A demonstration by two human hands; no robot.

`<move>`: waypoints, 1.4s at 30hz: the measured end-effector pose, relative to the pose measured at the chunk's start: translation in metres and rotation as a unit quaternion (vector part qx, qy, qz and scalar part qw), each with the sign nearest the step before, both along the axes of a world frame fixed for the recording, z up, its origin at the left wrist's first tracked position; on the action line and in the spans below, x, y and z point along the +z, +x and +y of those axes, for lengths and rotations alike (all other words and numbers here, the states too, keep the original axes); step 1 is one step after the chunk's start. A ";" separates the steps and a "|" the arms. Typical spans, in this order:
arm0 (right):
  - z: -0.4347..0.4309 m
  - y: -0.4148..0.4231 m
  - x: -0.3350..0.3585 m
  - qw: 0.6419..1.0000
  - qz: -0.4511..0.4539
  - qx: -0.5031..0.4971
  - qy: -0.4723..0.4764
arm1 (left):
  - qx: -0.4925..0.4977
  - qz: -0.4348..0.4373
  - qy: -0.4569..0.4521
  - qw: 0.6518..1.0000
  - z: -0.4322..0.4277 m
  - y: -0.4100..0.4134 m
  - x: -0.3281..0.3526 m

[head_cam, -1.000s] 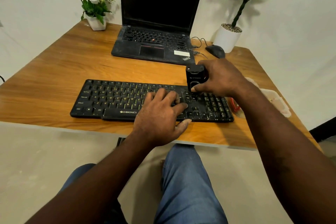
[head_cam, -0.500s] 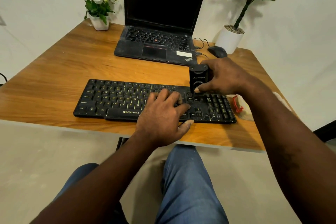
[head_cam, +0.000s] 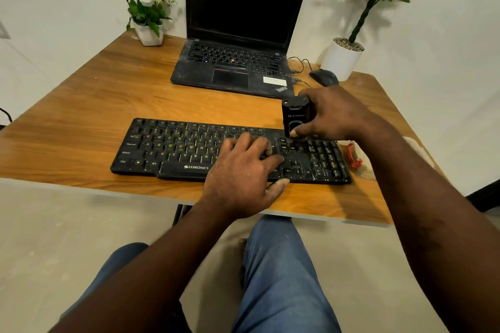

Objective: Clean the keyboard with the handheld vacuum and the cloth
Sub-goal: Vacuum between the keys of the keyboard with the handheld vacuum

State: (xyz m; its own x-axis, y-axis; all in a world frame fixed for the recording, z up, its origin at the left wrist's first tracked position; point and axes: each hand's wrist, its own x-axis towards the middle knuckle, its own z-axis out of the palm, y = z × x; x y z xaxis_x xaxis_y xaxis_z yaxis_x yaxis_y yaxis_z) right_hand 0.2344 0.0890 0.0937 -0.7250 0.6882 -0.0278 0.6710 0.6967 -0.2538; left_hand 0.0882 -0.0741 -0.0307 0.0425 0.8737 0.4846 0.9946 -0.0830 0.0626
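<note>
A black keyboard (head_cam: 173, 150) lies along the near edge of the wooden table (head_cam: 81, 121). My right hand (head_cam: 335, 113) grips a small black handheld vacuum (head_cam: 295, 116), held upright with its lower end on the keys at the keyboard's upper right. My left hand (head_cam: 243, 173) rests flat on the keyboard's middle-right keys, fingers spread. A pale cloth (head_cam: 362, 162) with a red tag lies on the table just right of the keyboard, partly hidden by my right forearm.
An open black laptop (head_cam: 238, 62) stands behind the keyboard. A black mouse (head_cam: 323, 77) and cables lie to its right. A white flower pot (head_cam: 148, 32) stands at the back left, a potted plant (head_cam: 343, 58) at the back right. My knees are below the table edge.
The vacuum and my right hand have stayed at the keyboard's upper right with little shift. My left hand has kept its place on the keys. The camera view has shifted slightly.
</note>
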 end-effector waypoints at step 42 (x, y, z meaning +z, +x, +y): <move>0.009 -0.012 -0.001 0.997 0.070 -0.021 0.010 | 0.002 -0.005 -0.017 1.000 -0.001 0.001 0.003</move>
